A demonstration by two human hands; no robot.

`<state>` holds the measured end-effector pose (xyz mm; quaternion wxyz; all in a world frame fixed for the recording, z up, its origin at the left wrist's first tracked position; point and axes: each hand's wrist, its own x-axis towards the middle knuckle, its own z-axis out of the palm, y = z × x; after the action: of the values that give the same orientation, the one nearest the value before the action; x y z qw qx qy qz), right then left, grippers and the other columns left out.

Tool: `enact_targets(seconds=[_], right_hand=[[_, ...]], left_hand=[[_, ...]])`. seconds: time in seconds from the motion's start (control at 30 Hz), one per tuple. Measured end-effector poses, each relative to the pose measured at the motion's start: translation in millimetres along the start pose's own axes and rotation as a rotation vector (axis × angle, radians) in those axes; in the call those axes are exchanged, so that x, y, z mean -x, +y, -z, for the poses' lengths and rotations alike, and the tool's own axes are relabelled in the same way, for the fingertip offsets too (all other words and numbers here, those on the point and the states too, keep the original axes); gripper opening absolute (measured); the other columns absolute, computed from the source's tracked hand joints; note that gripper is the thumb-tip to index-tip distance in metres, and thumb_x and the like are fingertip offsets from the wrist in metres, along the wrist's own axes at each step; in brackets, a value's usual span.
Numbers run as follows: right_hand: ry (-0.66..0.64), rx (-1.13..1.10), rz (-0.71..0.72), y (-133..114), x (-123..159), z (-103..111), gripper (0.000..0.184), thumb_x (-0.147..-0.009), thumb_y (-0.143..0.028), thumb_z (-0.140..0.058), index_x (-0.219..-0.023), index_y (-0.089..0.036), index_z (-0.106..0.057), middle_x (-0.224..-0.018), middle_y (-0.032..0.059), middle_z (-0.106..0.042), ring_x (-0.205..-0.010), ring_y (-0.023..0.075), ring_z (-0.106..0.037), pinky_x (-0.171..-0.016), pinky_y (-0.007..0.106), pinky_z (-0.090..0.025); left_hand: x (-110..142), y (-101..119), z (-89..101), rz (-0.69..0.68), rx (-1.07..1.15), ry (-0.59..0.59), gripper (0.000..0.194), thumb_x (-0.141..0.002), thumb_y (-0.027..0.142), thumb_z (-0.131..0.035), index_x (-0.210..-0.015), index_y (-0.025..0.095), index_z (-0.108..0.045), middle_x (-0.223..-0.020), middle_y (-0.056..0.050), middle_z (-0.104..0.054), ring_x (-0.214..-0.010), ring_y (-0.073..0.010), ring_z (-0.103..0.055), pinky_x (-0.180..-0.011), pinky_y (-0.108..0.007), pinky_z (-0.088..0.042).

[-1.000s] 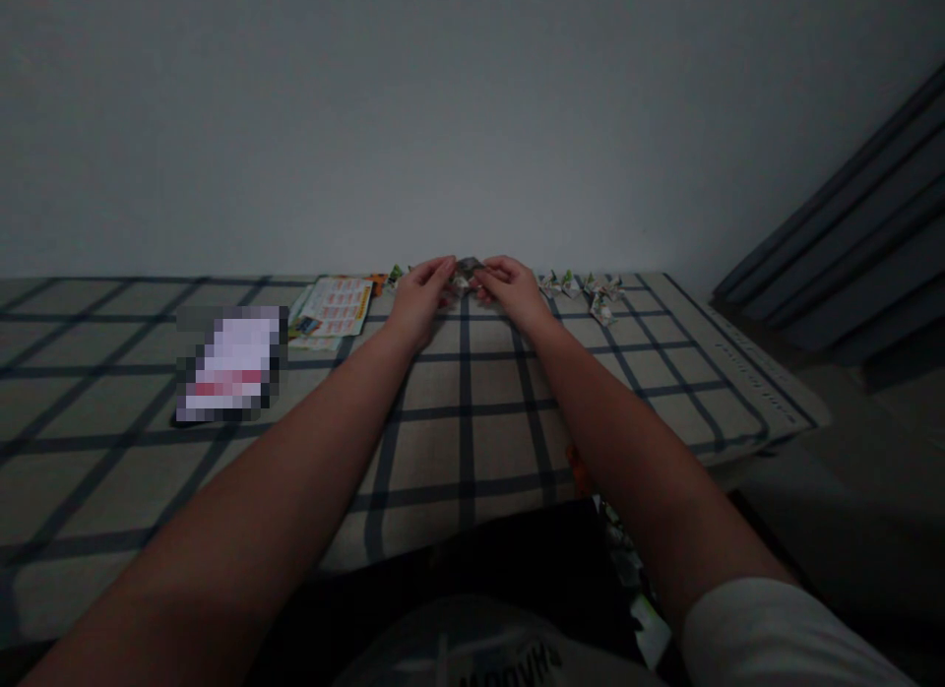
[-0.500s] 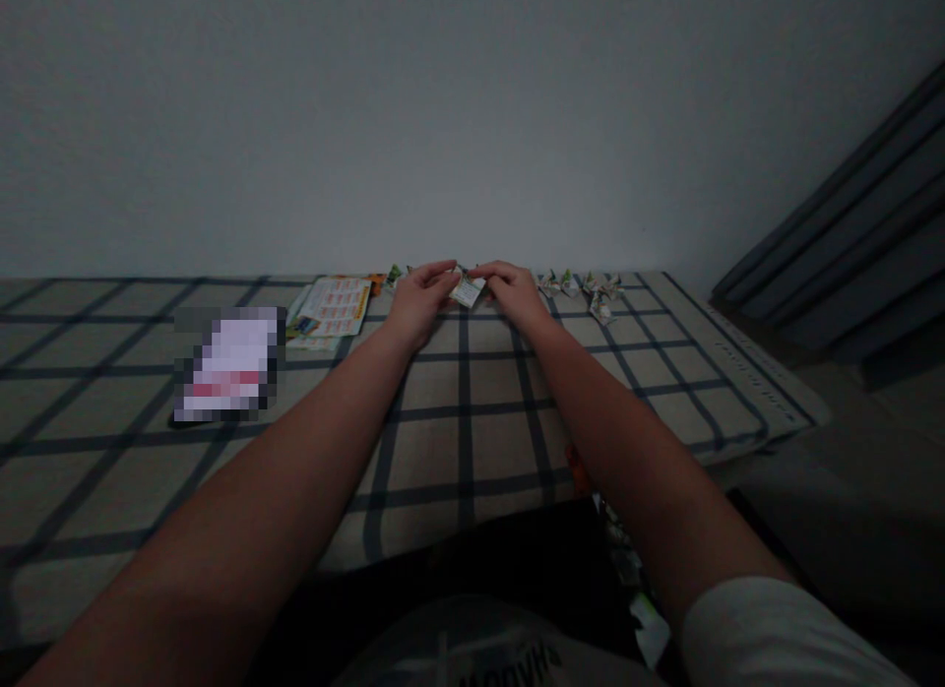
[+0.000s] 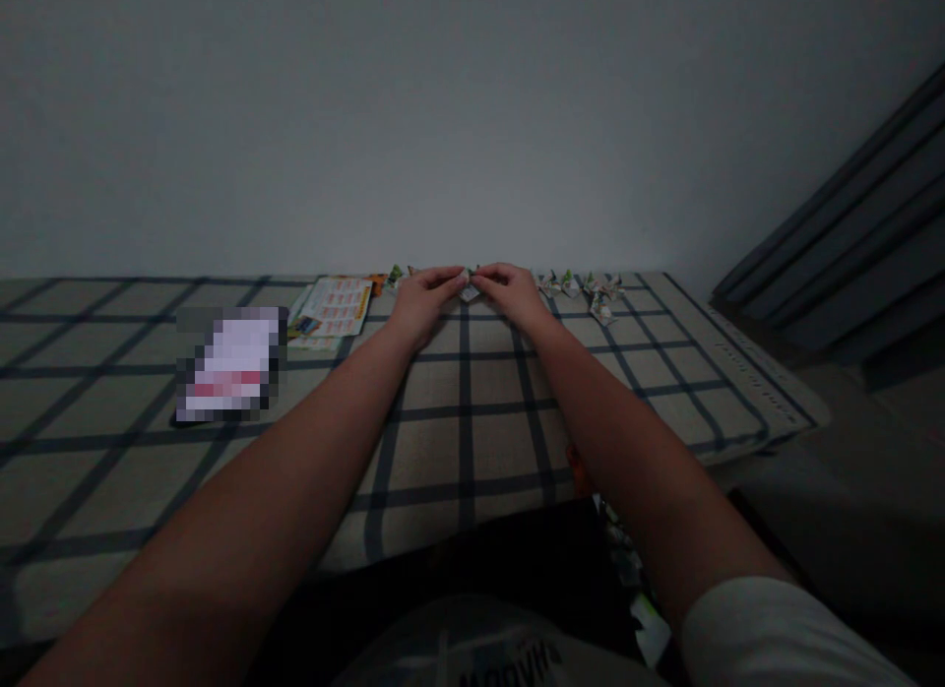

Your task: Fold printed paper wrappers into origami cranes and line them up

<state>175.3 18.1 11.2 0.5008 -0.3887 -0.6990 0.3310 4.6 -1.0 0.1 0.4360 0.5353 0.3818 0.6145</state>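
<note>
Between my fingertips, near the wall side of the checked cloth, is a small piece of folded printed paper. My left hand pinches it from the left. From the right, my right hand pinches it with thumb and forefinger. Several folded paper pieces lie on the cloth to the right of my right hand. Another small folded piece sits just left of my left hand, partly hidden by it. The fine folds of the held paper are too small and dark to make out.
Printed sheets lie stacked to the left of my hands. A pixelated phone-like object rests further left on the checked cloth. A wall rises behind, and a dark curtain hangs at the right.
The held paper, earlier showing a flat face toward me, now looks smaller and more folded. My hands have drawn slightly closer together around it.
</note>
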Motion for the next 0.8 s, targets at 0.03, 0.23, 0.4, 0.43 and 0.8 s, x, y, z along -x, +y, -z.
enact_targets(seconds=[0.03, 0.23, 0.4, 0.43, 0.8], right_hand=[[0.000, 0.001, 0.001, -1, 0, 0, 0.019, -0.080, -0.034, -0.070, -0.088, -0.016, -0.071, -0.088, 0.0054, -0.072, -0.083, 0.0160, -0.063, -0.080, 0.030, -0.052], [-0.062, -0.004, -0.036, -6, 2, 0, 0.020, -0.082, -0.033, -0.064, -0.087, -0.015, -0.069, -0.079, 0.0019, -0.066, -0.070, 0.0128, -0.057, -0.070, 0.027, -0.047], [-0.071, -0.017, -0.057, -10, 3, 1, 0.017, -0.079, -0.029, -0.063, -0.083, -0.014, -0.068, -0.076, 0.0014, -0.065, -0.070, 0.0126, -0.056, -0.071, 0.026, -0.046], [-0.075, -0.020, -0.057, -10, 3, 1, 0.018, -0.078, -0.030, -0.064, -0.084, -0.013, -0.069, -0.077, 0.0015, -0.065, -0.071, 0.0126, -0.056, -0.071, 0.026, -0.046], [-0.098, -0.003, -0.059, -11, 5, 3, 0.021, -0.082, -0.036, -0.066, -0.084, -0.016, -0.072, -0.070, 0.0001, -0.062, -0.066, 0.0122, -0.051, -0.064, 0.025, -0.042]], left_hand=[[0, 0, -0.2, 0.003, -0.003, -0.012, 0.049, -0.061, 0.050, -0.089, -0.097, 0.016, -0.081, -0.104, -0.012, -0.078, -0.099, -0.0240, -0.070, -0.094, -0.039, -0.052], [4, 4, -0.3, 0.030, -0.030, -0.074, 0.046, -0.063, 0.054, -0.087, -0.090, 0.017, -0.082, -0.093, -0.009, -0.078, -0.087, -0.0207, -0.068, -0.083, -0.033, -0.051], [6, 7, 0.9, 0.059, -0.098, -0.087, 0.047, -0.063, 0.055, -0.087, -0.088, 0.015, -0.081, -0.084, -0.008, -0.077, -0.081, -0.0198, -0.065, -0.075, -0.030, -0.050], [6, 6, 1.5, 0.058, -0.099, -0.087, 0.047, -0.063, 0.055, -0.087, -0.088, 0.016, -0.081, -0.085, -0.008, -0.077, -0.081, -0.0195, -0.065, -0.075, -0.030, -0.050], [6, 11, 2.5, -0.018, -0.198, -0.033, 0.038, -0.069, 0.050, -0.084, -0.088, 0.017, -0.082, -0.091, -0.009, -0.079, -0.090, -0.0233, -0.068, -0.087, -0.034, -0.051]])
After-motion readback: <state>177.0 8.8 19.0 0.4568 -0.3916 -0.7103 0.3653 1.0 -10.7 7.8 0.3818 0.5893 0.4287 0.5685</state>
